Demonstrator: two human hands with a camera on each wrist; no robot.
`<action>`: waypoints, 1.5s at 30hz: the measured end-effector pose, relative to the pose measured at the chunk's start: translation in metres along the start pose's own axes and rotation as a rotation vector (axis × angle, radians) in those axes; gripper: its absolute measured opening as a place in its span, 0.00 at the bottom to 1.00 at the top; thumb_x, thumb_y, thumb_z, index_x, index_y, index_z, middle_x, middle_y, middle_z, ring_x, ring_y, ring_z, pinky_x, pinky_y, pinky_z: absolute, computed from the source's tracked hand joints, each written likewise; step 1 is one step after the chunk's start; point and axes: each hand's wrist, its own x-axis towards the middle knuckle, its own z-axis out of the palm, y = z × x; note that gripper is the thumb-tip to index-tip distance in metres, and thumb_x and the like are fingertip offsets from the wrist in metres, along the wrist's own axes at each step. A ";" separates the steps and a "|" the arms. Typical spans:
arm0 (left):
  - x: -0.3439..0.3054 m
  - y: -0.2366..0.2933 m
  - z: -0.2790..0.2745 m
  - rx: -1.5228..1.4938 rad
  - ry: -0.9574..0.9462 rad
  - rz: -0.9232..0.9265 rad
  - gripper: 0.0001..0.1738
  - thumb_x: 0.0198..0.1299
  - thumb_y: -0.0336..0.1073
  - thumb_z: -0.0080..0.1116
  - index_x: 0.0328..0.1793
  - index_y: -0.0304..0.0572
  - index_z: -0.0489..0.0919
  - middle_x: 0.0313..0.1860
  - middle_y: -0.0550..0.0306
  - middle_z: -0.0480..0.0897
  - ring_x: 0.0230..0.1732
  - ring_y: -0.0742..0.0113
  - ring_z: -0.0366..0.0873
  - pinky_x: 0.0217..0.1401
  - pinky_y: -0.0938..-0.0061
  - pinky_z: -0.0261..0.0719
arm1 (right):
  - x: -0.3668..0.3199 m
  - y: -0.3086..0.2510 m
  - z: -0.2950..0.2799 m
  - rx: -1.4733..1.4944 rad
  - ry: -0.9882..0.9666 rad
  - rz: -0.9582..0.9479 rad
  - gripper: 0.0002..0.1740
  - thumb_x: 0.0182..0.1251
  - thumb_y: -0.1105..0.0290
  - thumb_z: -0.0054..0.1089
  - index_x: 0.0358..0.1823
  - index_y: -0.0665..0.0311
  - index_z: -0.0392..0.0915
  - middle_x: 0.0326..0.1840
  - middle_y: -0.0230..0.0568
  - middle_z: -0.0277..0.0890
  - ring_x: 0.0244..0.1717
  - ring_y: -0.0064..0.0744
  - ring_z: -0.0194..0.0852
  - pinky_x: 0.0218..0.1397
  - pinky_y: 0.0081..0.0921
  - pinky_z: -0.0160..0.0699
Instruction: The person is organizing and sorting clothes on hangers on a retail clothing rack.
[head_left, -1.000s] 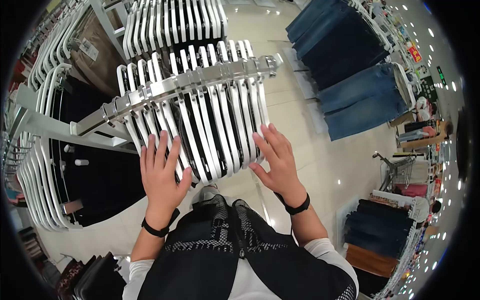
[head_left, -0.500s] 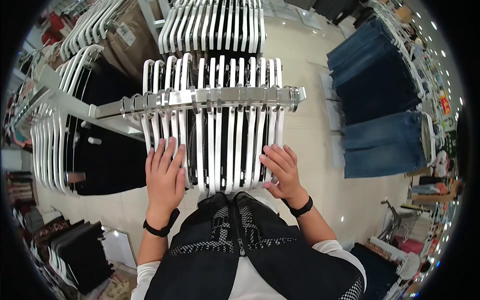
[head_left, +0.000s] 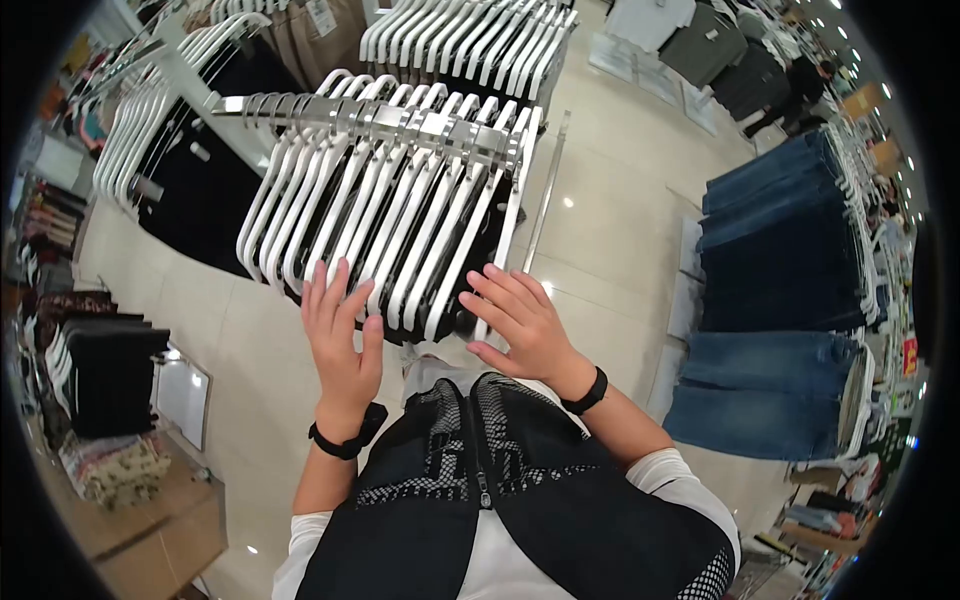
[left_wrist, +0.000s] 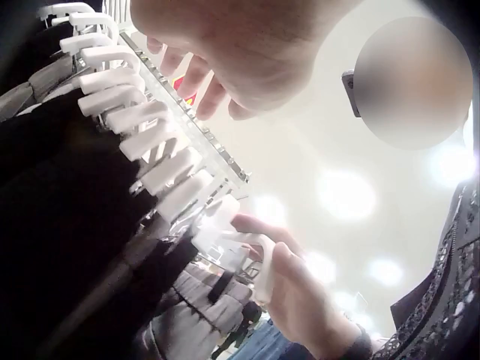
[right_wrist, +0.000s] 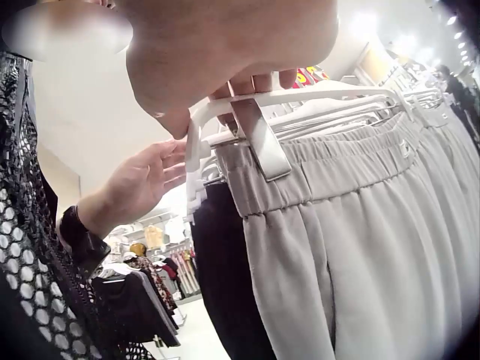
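Observation:
A row of white hangers (head_left: 395, 240) hangs from a chrome rail (head_left: 375, 120), dark garments between them. My left hand (head_left: 342, 345) is at the row's near ends, left of middle, fingers extended and slightly spread. At the right end is my right hand (head_left: 525, 325), straight fingers reaching over the outer hangers and thumb close to their near ends. The right wrist view shows light grey elastic-waist trousers (right_wrist: 360, 217) on the outermost hanger (right_wrist: 195, 150), fixed by a metal clip (right_wrist: 259, 139). Black garments (left_wrist: 67, 202) hang below the hangers in the left wrist view.
Another row of white hangers (head_left: 465, 40) stands behind. Blue jeans (head_left: 770, 260) hang on a rack at the right. Black garments (head_left: 190, 190) hang on the left, with a cardboard box (head_left: 165, 530) lower left. Pale tiled floor (head_left: 620, 220) lies between the racks.
The head view has turned, so the jeans rack sits lower and further right. The hangers now slant in view. Both hands stay by the row, with the right hand further left in the picture.

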 end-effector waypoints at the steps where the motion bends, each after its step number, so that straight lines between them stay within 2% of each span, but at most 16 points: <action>1: -0.005 0.008 0.003 -0.008 0.014 0.007 0.18 0.75 0.37 0.54 0.66 0.39 0.82 0.80 0.41 0.72 0.84 0.36 0.60 0.86 0.41 0.51 | 0.001 0.001 -0.003 -0.004 -0.019 -0.018 0.34 0.65 0.55 0.72 0.72 0.56 0.78 0.79 0.41 0.71 0.82 0.42 0.64 0.82 0.46 0.59; 6: -0.022 0.035 0.023 -0.020 -0.031 0.042 0.19 0.70 0.34 0.58 0.65 0.43 0.84 0.79 0.44 0.74 0.84 0.37 0.61 0.84 0.42 0.55 | 0.007 0.011 -0.018 0.008 -0.101 -0.106 0.33 0.65 0.55 0.72 0.71 0.54 0.79 0.78 0.40 0.73 0.81 0.43 0.65 0.81 0.50 0.60; 9: -0.025 0.044 0.027 0.047 -0.070 0.037 0.21 0.68 0.35 0.61 0.67 0.47 0.84 0.79 0.46 0.73 0.83 0.38 0.62 0.84 0.42 0.56 | 0.007 0.017 -0.025 0.002 -0.149 -0.135 0.33 0.67 0.55 0.70 0.72 0.55 0.77 0.79 0.41 0.72 0.81 0.43 0.64 0.81 0.48 0.60; 18: -0.020 0.042 0.021 0.116 -0.100 0.051 0.22 0.66 0.38 0.64 0.66 0.47 0.84 0.78 0.50 0.75 0.81 0.41 0.64 0.84 0.43 0.56 | 0.017 0.011 -0.015 0.135 -0.097 -0.130 0.32 0.66 0.58 0.70 0.71 0.57 0.77 0.76 0.45 0.73 0.79 0.47 0.67 0.80 0.49 0.62; 21: -0.007 0.034 0.019 0.100 -0.112 0.113 0.23 0.66 0.38 0.65 0.67 0.48 0.83 0.77 0.52 0.76 0.81 0.44 0.65 0.84 0.43 0.56 | 0.024 0.013 -0.013 0.091 0.015 -0.072 0.30 0.66 0.60 0.70 0.68 0.58 0.79 0.74 0.46 0.74 0.78 0.49 0.68 0.79 0.50 0.64; 22: -0.002 0.027 0.020 0.128 -0.118 0.152 0.24 0.66 0.42 0.65 0.68 0.51 0.83 0.77 0.55 0.76 0.81 0.46 0.66 0.83 0.44 0.58 | 0.025 0.015 -0.011 0.078 0.023 -0.046 0.29 0.66 0.61 0.70 0.67 0.59 0.80 0.74 0.46 0.75 0.77 0.50 0.69 0.78 0.50 0.64; 24: 0.015 0.022 0.016 0.080 -0.209 0.241 0.26 0.64 0.42 0.66 0.70 0.54 0.83 0.78 0.55 0.76 0.81 0.46 0.65 0.84 0.46 0.56 | 0.031 0.019 -0.003 0.049 0.035 -0.001 0.26 0.66 0.62 0.70 0.65 0.59 0.81 0.73 0.46 0.76 0.76 0.50 0.69 0.77 0.51 0.65; 25: 0.023 0.019 0.017 0.074 -0.217 0.300 0.27 0.63 0.44 0.67 0.70 0.56 0.83 0.78 0.58 0.76 0.80 0.48 0.67 0.83 0.47 0.58 | 0.033 0.020 0.001 0.048 0.053 0.014 0.24 0.66 0.63 0.70 0.63 0.59 0.82 0.71 0.44 0.78 0.75 0.49 0.71 0.76 0.51 0.66; 29: 0.048 0.005 0.019 0.045 -0.237 0.407 0.26 0.59 0.39 0.70 0.66 0.54 0.84 0.68 0.64 0.82 0.73 0.58 0.74 0.76 0.52 0.69 | 0.042 0.014 0.008 -0.001 0.075 0.050 0.24 0.65 0.64 0.71 0.63 0.57 0.83 0.70 0.39 0.80 0.74 0.47 0.72 0.74 0.50 0.67; 36: 0.067 -0.029 0.022 0.033 -0.218 0.480 0.22 0.60 0.38 0.69 0.62 0.52 0.85 0.66 0.65 0.83 0.69 0.60 0.77 0.73 0.55 0.72 | 0.059 -0.006 0.020 -0.080 0.044 0.194 0.26 0.63 0.64 0.72 0.64 0.53 0.84 0.74 0.36 0.79 0.75 0.44 0.72 0.74 0.47 0.65; 41: 0.071 -0.040 0.021 -0.003 -0.255 0.516 0.26 0.61 0.39 0.67 0.68 0.53 0.83 0.68 0.63 0.82 0.69 0.59 0.76 0.73 0.55 0.71 | 0.063 -0.014 0.032 -0.133 0.100 0.268 0.26 0.63 0.62 0.71 0.63 0.54 0.84 0.73 0.36 0.79 0.76 0.44 0.71 0.74 0.47 0.63; 45: 0.072 -0.040 0.016 0.013 -0.351 0.558 0.30 0.62 0.41 0.67 0.71 0.50 0.80 0.71 0.60 0.80 0.72 0.58 0.74 0.75 0.55 0.69 | 0.059 -0.024 0.048 -0.138 0.199 0.352 0.24 0.67 0.56 0.67 0.61 0.58 0.83 0.73 0.39 0.79 0.76 0.45 0.71 0.75 0.47 0.63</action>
